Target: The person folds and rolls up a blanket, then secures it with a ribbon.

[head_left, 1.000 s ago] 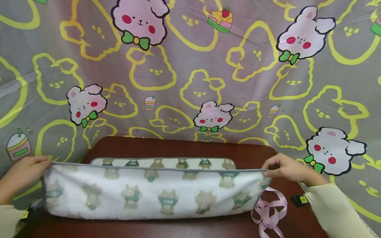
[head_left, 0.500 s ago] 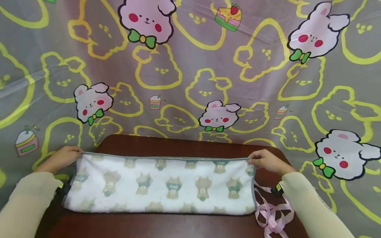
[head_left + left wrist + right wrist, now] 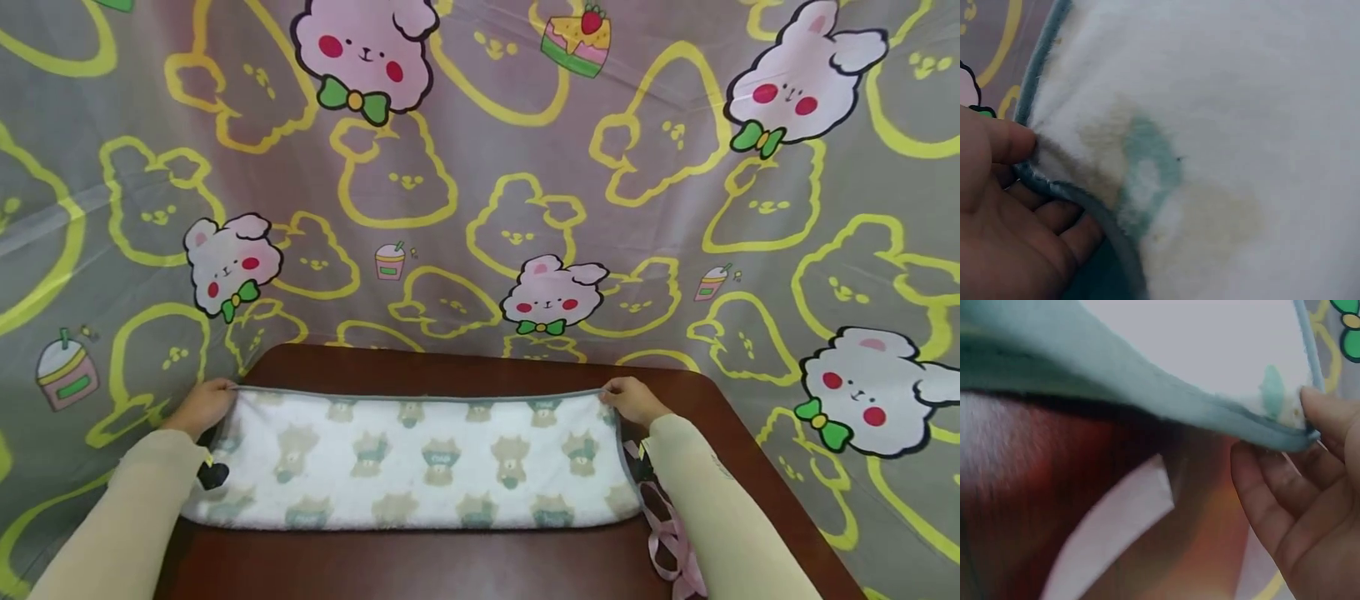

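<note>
Head view: with both arms (image 3: 112, 512) outstretched, the bear-print cloth (image 3: 427, 467) is finger-pinched at its far corners by left hand (image 3: 202, 407) and right hand (image 3: 634, 402).

There is one white bear-print cloth (image 3: 442, 433), with two hands at it, the left hand (image 3: 202, 407) at its far left corner and the right hand (image 3: 637, 402) at its far right corner, and two pale sleeves (image 3: 112, 508), one toward each end. One table (image 3: 420, 567) lies beneath the cloth, one tangle of pink ribbon (image 3: 684, 571) to its right, and two small black devices (image 3: 213, 476), one near each end. Beyond the cloth hangs one curtain (image 3: 453, 150) showing five coloured rabbit heads (image 3: 551, 293), three drink cups (image 3: 389, 262) and one whole cake slice (image 3: 577, 46).
</note>
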`<state>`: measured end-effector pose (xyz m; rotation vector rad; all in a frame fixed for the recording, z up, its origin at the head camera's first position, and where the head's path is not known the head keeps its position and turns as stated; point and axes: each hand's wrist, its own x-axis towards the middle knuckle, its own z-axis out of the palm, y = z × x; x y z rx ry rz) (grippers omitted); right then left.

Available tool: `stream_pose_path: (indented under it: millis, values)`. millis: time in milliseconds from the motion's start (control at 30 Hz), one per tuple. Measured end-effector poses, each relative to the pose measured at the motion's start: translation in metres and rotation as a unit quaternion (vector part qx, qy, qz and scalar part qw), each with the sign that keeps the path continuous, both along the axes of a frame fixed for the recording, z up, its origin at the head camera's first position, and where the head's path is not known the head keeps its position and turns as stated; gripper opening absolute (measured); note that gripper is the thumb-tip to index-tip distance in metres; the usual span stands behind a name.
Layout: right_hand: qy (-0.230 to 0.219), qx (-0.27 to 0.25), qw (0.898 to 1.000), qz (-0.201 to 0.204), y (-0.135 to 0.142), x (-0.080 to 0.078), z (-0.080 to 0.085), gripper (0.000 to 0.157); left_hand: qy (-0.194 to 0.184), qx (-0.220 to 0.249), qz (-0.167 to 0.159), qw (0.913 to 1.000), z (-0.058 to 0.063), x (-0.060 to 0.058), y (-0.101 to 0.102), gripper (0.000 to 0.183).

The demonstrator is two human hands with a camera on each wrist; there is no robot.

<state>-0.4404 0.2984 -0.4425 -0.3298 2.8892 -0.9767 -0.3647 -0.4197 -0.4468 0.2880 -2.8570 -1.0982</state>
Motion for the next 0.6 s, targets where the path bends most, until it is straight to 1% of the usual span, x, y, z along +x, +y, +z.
stream_pose_path:
  millis: [67, 200, 333, 467, 600]
  values:
    - [-0.001, 0.0, 1.0, -0.003, -0.004, 0.0, -0.006, 0.019, 0.003, 0.007, -0.002, 1.0, -0.005, 0.0, 0.001, 0.038]
    - [-0.012, 0.004, 1.0, -0.009, -0.011, 0.002, -0.013, 0.019, 0.002, 0.015, -0.008, 0.9999, -0.011, 0.001, 0.002, 0.035]
    - [-0.019, 0.021, 0.999, -0.018, -0.015, 0.002, -0.017, 0.018, 0.024, 0.007, -0.006, 0.9997, -0.016, 0.001, 0.0, 0.029]
    - [-0.015, 0.035, 0.999, -0.032, -0.016, 0.0, -0.019, 0.019, 0.036, 0.0, -0.014, 0.9992, -0.018, -0.001, 0.0, 0.026]
    - [-0.025, 0.046, 0.998, -0.032, -0.018, 0.0, -0.019, 0.023, 0.036, -0.017, -0.023, 0.999, -0.018, -0.003, 0.003, 0.024]
